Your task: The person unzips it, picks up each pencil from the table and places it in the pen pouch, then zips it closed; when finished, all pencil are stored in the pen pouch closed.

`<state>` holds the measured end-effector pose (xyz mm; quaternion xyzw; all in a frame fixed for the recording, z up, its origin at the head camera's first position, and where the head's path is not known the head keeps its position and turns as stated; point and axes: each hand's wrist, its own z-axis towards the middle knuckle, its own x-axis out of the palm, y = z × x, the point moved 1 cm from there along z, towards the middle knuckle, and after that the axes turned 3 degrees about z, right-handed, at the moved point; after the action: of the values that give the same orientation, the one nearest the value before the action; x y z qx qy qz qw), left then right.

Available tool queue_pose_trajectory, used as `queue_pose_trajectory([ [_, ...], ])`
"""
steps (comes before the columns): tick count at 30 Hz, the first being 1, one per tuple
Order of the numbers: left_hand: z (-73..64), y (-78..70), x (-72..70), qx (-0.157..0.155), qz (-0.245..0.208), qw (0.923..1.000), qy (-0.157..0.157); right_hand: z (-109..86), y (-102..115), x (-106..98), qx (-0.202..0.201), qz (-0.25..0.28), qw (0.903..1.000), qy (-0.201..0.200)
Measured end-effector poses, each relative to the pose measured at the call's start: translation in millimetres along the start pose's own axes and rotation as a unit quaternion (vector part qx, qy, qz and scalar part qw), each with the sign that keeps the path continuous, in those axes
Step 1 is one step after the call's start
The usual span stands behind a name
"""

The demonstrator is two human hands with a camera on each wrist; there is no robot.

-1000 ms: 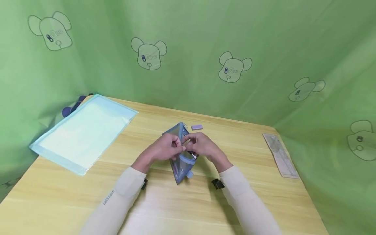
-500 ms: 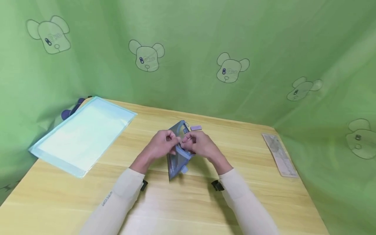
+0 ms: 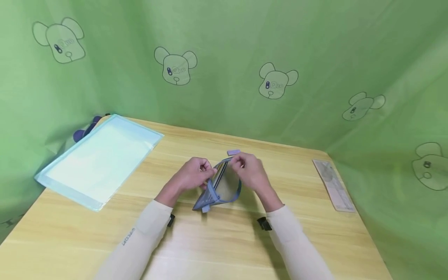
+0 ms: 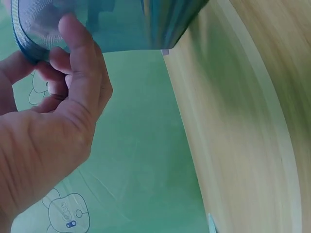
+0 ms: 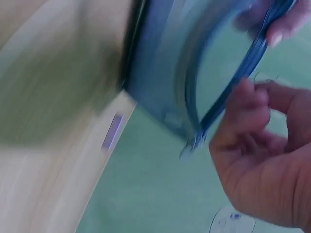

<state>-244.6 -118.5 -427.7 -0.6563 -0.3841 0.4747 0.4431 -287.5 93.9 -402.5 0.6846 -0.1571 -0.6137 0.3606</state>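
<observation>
A blue see-through zip pencil case [image 3: 210,196] is held up in both hands just above the table, its mouth spread wide. Several striped pens or pencils [image 3: 219,175] lie inside. My left hand [image 3: 194,173] pinches the zipped rim on the left, between thumb and forefinger in the left wrist view. At the far right of the mouth, my right hand [image 3: 250,171] has curled fingers and pinches the rim; the exact grip is partly hidden. The zip's far end [image 5: 197,138] hangs near that hand in the right wrist view. The other rim bows out to the right.
A purple eraser [image 3: 233,152] lies just behind the case. A light-blue zip folder [image 3: 101,159] covers the table's left side. On the right edge rests a long flat pale pack [image 3: 334,186]. A green curtain [image 3: 224,105] surrounds the wooden table [image 3: 196,249].
The right hand has moved right, away from the left hand. The pencil case's mouth has spread from narrow to wide, and its near corner has shifted left. The left hand stays nearly in place.
</observation>
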Motion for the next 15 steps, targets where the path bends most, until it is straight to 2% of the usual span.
queue_pose_trajectory([
  [1, 0.1, -0.3, 0.5, -0.005, -0.001, 1.0, -0.001, -1.1, -4, -4, 0.009, -0.017, 0.9996, -0.019],
  [3, 0.2, -1.7, 1.6, -0.015, -0.002, 0.9999, -0.001, -3.8, -13, -10, 0.038, -0.045, 0.9978, -0.029],
  [5, 0.3, -2.6, 3.0, -0.023, -0.003, 0.9997, 0.0, -6.5, -22, -12, 0.07, -0.054, 0.996, 0.007],
  [7, 0.6, -3.3, 5.1, -0.028, -0.007, 0.9996, 0.004, -8.4, -28, -12, 0.094, -0.032, 0.993, 0.063],
  [10, 0.5, -4.2, 9.9, -0.025, -0.017, 0.9994, 0.019, -9.2, -31, -7, 0.105, 0.038, 0.9851, 0.131],
  [12, 0.0, -4.4, 13.9, -0.019, -0.024, 0.999, 0.032, -9.0, -29, -4, 0.098, 0.076, 0.9808, 0.151],
  [15, -1.3, -4.7, 18.5, -0.007, -0.025, 0.9984, 0.05, -7.6, -24, 0, 0.08, 0.089, 0.981, 0.152],
])
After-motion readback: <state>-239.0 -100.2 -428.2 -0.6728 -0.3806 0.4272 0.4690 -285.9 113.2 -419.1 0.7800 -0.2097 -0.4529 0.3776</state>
